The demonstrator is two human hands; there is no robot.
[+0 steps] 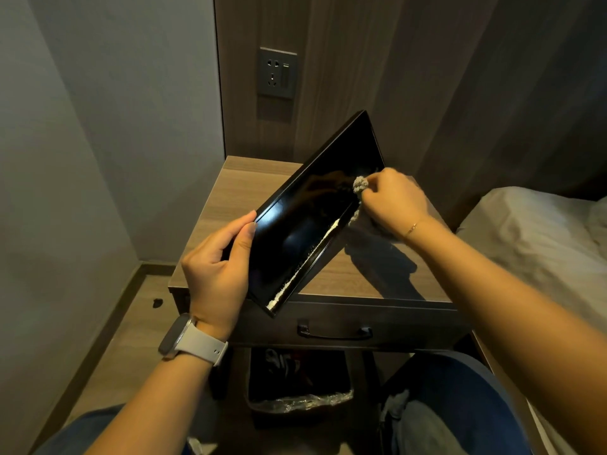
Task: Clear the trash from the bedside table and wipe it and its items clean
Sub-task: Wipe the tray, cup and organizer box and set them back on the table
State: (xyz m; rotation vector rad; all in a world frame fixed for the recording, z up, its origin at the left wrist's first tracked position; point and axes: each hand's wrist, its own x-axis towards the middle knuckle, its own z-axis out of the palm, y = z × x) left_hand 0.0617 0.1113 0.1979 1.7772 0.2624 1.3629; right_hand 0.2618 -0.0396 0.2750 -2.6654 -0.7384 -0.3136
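A glossy black rectangular tray [312, 218] is held tilted above the wooden bedside table [230, 188], one long side down. My left hand [218, 267] grips the tray's near left corner, thumb on the rim. My right hand [392, 200] pinches a small grey cloth [359, 185] against the tray's right edge. A line of pale crumbs or dust [305, 261] lies along the tray's lower inner edge.
A black bin lined with clear plastic [299, 385] stands under the table with some rubbish inside. The table's drawer with a dark handle [335, 333] faces me. A bed with white bedding [542, 238] is at the right, a wall socket [277, 73] behind.
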